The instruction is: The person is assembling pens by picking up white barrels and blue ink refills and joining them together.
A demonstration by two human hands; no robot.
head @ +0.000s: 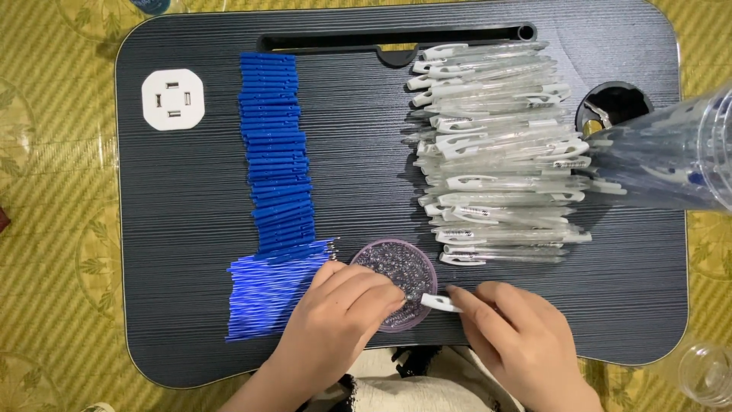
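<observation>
My left hand [341, 313] reaches into a small purple dish [389, 259] filled with tiny shiny springs, fingertips curled down among them. My right hand [511, 332] holds a clear pen barrel with a white clip [441, 304] beside the dish's right rim. A stack of blue pen parts [276, 145] runs down the left of the dark lap desk [191, 229]. Below it lie thin blue refills [267, 294] next to my left hand. A pile of clear pen barrels with white clips [496, 152] lies to the right.
A clear plastic jar [671, 156] lies on its side at the desk's right edge, over a round cup hole [614, 103]. A white socket panel [173, 99] sits top left. A slot [396, 37] runs along the far edge. A clear cup [705, 372] stands on the patterned mat.
</observation>
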